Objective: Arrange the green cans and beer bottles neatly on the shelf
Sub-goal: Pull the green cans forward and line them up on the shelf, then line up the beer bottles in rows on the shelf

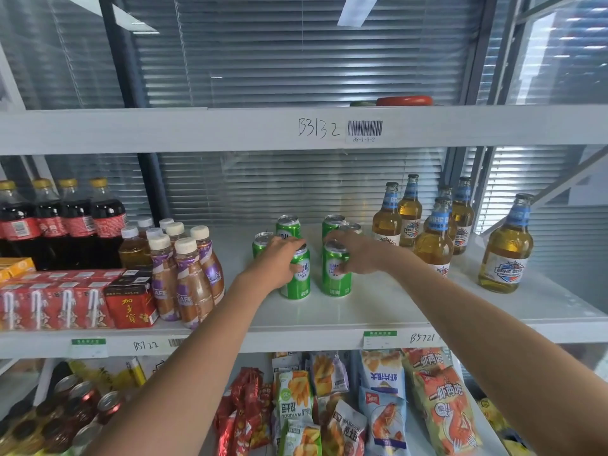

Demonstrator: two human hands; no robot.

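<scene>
Several green cans stand on the white middle shelf (378, 307). My left hand (279, 258) grips the front left green can (297, 281). My right hand (357, 255) wraps around the front right green can (335, 278). Behind them stand more green cans: one at the far left (261, 243), one behind it (288, 225), and a pair at the back right (334, 223). Several beer bottles (434, 238) with blue neck labels cluster to the right of the cans. A single beer bottle (506, 248) stands apart further right.
Left of the cans stand brown coffee bottles (192, 278), cola bottles (65, 222) and red drink cartons (130, 301). The shelf below holds snack bags (381, 406) and cans (82, 409). An upper shelf beam (197, 130) runs overhead.
</scene>
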